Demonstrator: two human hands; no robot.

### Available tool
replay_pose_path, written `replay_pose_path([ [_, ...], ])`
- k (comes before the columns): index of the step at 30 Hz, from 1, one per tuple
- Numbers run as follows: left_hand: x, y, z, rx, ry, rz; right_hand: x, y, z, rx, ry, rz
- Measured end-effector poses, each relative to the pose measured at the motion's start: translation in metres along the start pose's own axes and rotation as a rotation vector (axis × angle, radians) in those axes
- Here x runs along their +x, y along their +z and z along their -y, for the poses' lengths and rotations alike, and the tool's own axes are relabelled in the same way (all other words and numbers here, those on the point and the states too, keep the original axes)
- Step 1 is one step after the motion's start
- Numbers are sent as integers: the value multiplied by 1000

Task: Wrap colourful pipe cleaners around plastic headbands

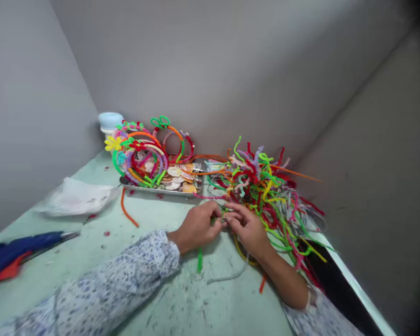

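My left hand (200, 226) and my right hand (248, 231) meet over the table, fingertips pinched close together. A small green pipe cleaner piece (223, 208) shows between them, mostly hidden by the fingers. Below my left hand, a bright green pipe cleaner end (199, 260) shows on the tabletop. Under my right wrist curve a grey pipe cleaner (228, 279) and a yellowish loop (241, 251). A short orange end (262, 283) pokes out beside that forearm. Just beyond my right hand rises a tangled heap of coloured pipe cleaners (262, 179).
Behind my hands stands a metal tray (161, 191) of shells (175, 172), with fuzzy pipe cleaner headbands (143, 154) on it. A blue-lidded tub (111, 122) is at the back. Leftward lie a plastic bag (77, 198), an orange pipe cleaner (128, 211) and a blue glue gun (28, 247). Grey walls enclose the table.
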State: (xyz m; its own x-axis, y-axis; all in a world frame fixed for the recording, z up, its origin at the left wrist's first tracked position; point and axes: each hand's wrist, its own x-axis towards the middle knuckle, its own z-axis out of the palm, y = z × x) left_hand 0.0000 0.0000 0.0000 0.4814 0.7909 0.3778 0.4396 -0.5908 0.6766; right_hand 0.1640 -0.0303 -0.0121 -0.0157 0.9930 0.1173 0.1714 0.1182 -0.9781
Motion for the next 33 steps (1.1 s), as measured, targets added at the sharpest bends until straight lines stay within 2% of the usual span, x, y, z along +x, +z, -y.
replay_pose_path([
  [10, 1, -1, -3, -84, -78, 26, 2, 0, -2, -21, -84, 3],
  [18, 1, 1, 1, -111, -145, -2, 1, 2, -8, -81, -94, -54],
  [25, 1, 4, 5, -102, -197, 28, 0, 3, -9, -149, -139, -86],
  [33, 4, 6, 7, -350, -190, 61, 0, 2, -10, -171, -128, -101],
])
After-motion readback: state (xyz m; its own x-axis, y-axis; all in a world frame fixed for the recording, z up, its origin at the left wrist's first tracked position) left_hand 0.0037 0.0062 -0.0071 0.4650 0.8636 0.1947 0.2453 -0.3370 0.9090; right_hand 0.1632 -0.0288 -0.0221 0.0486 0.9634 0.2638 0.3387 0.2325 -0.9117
